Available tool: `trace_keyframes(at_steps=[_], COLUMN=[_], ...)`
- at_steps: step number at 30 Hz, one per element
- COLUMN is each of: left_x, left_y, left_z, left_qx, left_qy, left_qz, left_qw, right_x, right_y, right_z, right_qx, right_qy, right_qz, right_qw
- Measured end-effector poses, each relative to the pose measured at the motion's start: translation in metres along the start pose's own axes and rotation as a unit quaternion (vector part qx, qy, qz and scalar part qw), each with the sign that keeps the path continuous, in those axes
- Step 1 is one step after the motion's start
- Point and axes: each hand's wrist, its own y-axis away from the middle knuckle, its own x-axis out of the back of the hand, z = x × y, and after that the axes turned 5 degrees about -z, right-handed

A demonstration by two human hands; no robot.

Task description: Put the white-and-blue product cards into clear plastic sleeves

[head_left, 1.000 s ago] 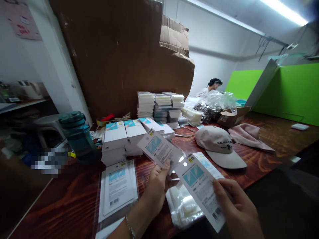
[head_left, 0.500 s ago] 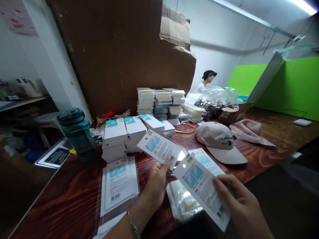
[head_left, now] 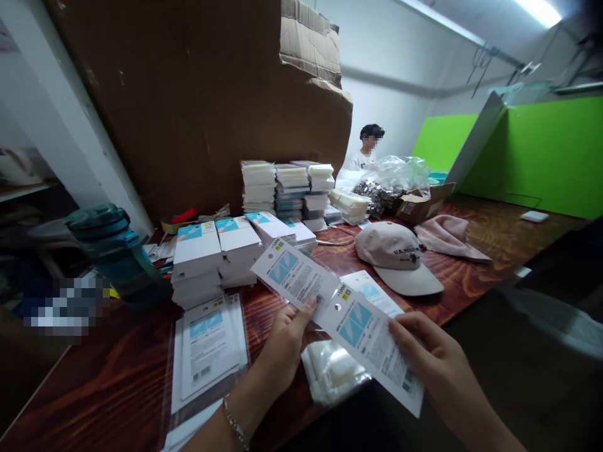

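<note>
My left hand (head_left: 284, 345) pinches a white printed card (head_left: 294, 273) with blue pictures, thumb on top; clear plastic shows along its edge. Between the thumb and fingers of my right hand (head_left: 431, 355) is a second such card (head_left: 370, 339). The upper end of this card meets the lower end of the left one, and I cannot tell whether it is inside the plastic. Below them lies a pile of clear plastic sleeves (head_left: 330, 373). Another printed card (head_left: 370, 287) rests behind. To the left, sleeved cards (head_left: 205, 351) lie on the table.
Stacks of white cards (head_left: 195, 267) and taller stacks (head_left: 258, 188) stand at the back. A blue-green bottle (head_left: 115, 251) is at left. A cap (head_left: 396, 257), pink cloth (head_left: 447, 235) and small carton (head_left: 424, 204) lie rightward on the wooden table (head_left: 108, 376). A person (head_left: 367, 147) is beyond.
The right card has moved up and left against the lower end of the left card, closing the gap. The view has turned slightly right.
</note>
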Motion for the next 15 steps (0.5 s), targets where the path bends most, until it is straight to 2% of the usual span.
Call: trace_keyframes(at_steps=[8, 15], left_x=[0.001, 0.0], left_y=[0.0, 0.002], left_z=[-0.001, -0.01], left_qx=[0.009, 0.033], left_qy=[0.014, -0.044], left_qz=[-0.005, -0.076], left_qw=[1.0, 0.996], right_x=[0.0, -0.003], right_y=[0.0, 0.001], right_z=[0.0, -0.003], right_qx=[0.0, 0.008], right_qy=[-0.027, 0.017], right_qz=[0.001, -0.024], right_qw=[1.0, 1.0])
